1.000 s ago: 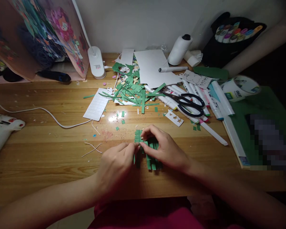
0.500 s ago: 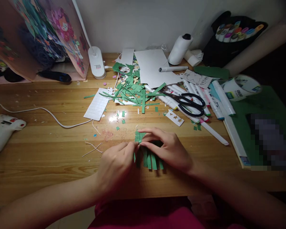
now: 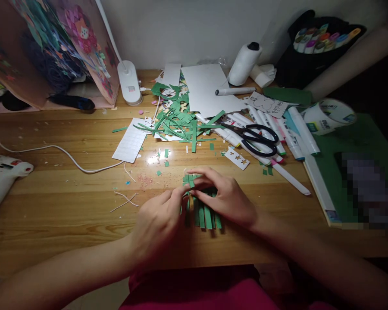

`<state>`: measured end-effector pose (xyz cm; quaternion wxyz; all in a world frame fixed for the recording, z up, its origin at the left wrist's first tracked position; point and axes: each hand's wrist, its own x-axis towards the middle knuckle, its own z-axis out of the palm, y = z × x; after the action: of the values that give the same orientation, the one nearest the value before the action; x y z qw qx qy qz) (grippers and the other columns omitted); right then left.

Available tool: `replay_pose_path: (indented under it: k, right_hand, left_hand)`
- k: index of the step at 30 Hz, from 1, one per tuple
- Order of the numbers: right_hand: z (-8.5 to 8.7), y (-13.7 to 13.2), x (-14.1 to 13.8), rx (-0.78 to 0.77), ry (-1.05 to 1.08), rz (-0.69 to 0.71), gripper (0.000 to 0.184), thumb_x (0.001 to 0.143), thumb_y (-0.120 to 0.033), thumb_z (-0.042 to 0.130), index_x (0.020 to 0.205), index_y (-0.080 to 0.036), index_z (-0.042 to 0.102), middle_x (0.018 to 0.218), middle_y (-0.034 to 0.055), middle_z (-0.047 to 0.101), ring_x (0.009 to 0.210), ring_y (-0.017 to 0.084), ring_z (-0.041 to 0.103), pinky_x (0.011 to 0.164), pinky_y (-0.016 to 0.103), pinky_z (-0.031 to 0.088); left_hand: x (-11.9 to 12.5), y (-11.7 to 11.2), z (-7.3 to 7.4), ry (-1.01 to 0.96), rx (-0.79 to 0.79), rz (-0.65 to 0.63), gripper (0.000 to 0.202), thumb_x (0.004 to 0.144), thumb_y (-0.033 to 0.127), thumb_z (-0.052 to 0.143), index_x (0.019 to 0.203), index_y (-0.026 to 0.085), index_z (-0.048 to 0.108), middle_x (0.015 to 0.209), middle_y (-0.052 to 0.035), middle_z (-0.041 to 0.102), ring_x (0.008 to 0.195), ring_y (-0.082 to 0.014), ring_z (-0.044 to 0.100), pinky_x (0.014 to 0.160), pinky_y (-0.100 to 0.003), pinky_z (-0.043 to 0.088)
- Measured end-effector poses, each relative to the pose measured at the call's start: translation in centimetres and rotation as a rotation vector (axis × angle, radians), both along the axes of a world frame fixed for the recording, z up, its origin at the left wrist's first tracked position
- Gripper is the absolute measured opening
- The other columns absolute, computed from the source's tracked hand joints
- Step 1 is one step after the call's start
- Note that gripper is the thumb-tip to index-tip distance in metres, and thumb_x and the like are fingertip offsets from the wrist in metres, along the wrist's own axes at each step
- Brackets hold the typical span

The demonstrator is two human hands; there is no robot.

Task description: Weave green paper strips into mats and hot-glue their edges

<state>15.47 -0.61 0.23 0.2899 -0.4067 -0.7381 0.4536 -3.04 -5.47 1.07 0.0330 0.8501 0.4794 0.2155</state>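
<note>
A small mat of woven green paper strips (image 3: 204,214) lies on the wooden desk (image 3: 67,202) right in front of me. My left hand (image 3: 158,221) pinches the mat's left edge between thumb and fingertips. My right hand (image 3: 224,196) lies over its top right part, fingers curled and pressing the strips near the upper left corner. Loose strip ends stick out below my right hand. Part of the mat is hidden under both hands.
A heap of green paper scraps (image 3: 177,120), white sheets (image 3: 210,90) and a grid sheet (image 3: 131,144) lie behind. Black scissors (image 3: 257,137) rest on white markers (image 3: 278,137). A glue gun (image 3: 3,174) with its cable lies left, a lamp base (image 3: 129,82) at the back, a green cutting mat (image 3: 358,168) right.
My right hand's fingers have shifted slightly over the mat's top, and more of the lower strip ends show. The left hand keeps its pinch. The view has tipped slightly.
</note>
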Motion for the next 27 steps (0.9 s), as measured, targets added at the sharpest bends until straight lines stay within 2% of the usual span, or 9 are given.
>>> replay_pose_path:
  k: [4,10,15,18,21,23,25,27]
  right_hand:
    - [0.1,0.3,0.1,-0.094,0.064,-0.036,0.039,0.093,-0.025,0.047,0.131,-0.022,0.042,0.104,0.0048,0.072,0.097,0.017,0.067,0.087,0.034,0.052]
    - [0.7,0.5,0.8,-0.153,0.081,0.066,0.052,0.094,-0.03,0.044,0.142,-0.019,0.026,0.106,0.0064,0.071,0.101,0.017,0.063,0.084,0.033,0.051]
    - [1.0,0.7,1.7,-0.198,0.107,0.103,0.056,0.096,-0.045,0.033,0.145,-0.02,0.021,0.109,0.0072,0.069,0.097,0.018,0.064,0.084,0.034,0.051]
    - [1.3,1.0,2.3,-0.188,0.106,0.13,0.059,0.095,-0.051,0.03,0.145,-0.022,0.022,0.11,0.0068,0.069,0.105,0.02,0.062,0.089,0.035,0.049]
    - [1.9,1.2,2.5,-0.143,0.048,0.152,0.052,0.097,-0.04,0.035,0.144,-0.023,0.023,0.111,0.0048,0.068,0.11,0.018,0.06,0.096,0.034,0.045]
    - [2.1,1.1,2.4,-0.083,-0.002,0.198,0.049,0.094,-0.028,0.045,0.14,-0.023,0.031,0.112,0.0038,0.067,0.108,0.017,0.06,0.095,0.032,0.045]
    - [2.2,1.0,2.3,0.02,-0.061,0.245,0.039,0.089,-0.02,0.054,0.127,-0.022,0.046,0.109,0.004,0.067,0.102,0.016,0.062,0.09,0.029,0.047]
    - [2.0,0.9,2.3,0.129,-0.148,0.281,0.024,0.085,-0.015,0.057,0.109,-0.019,0.054,0.101,0.0047,0.067,0.093,0.016,0.062,0.082,0.028,0.048]
  left_hand:
    - [0.4,0.0,0.2,-0.033,0.027,0.001,0.017,0.093,0.016,0.034,0.102,0.014,0.047,0.074,-0.0035,0.066,0.058,-0.0137,0.06,0.051,-0.023,0.045]
    - [0.9,0.0,0.5,-0.07,0.035,-0.016,0.014,0.089,0.015,0.041,0.101,0.011,0.049,0.076,-0.0051,0.064,0.063,-0.0155,0.06,0.055,-0.025,0.048]
    - [0.5,0.1,0.0,0.119,0.015,-0.103,0.016,0.089,0.01,0.039,0.085,0.013,0.055,0.065,-0.0024,0.056,0.058,-0.016,0.051,0.052,-0.027,0.042]
    - [0.3,0.0,-0.1,0.169,0.027,-0.12,0.017,0.089,0.01,0.041,0.09,0.012,0.058,0.066,-0.0026,0.055,0.058,-0.0163,0.049,0.05,-0.027,0.039]
    - [0.3,0.0,0.0,0.176,0.04,-0.127,0.018,0.089,0.011,0.043,0.096,0.011,0.059,0.068,-0.0028,0.055,0.06,-0.0165,0.05,0.05,-0.027,0.04]
    - [0.3,0.0,-0.1,0.196,0.042,-0.135,0.018,0.089,0.012,0.043,0.097,0.01,0.06,0.069,-0.0031,0.056,0.06,-0.0165,0.05,0.051,-0.027,0.041]
    - [0.3,0.0,-0.1,0.214,0.053,-0.151,0.02,0.089,0.013,0.043,0.099,0.01,0.06,0.07,-0.0039,0.057,0.061,-0.0168,0.052,0.051,-0.027,0.043]
    - [0.3,-0.1,-0.1,0.225,0.071,-0.171,0.022,0.089,0.013,0.042,0.1,0.008,0.061,0.072,-0.0049,0.059,0.063,-0.0174,0.053,0.052,-0.028,0.046]
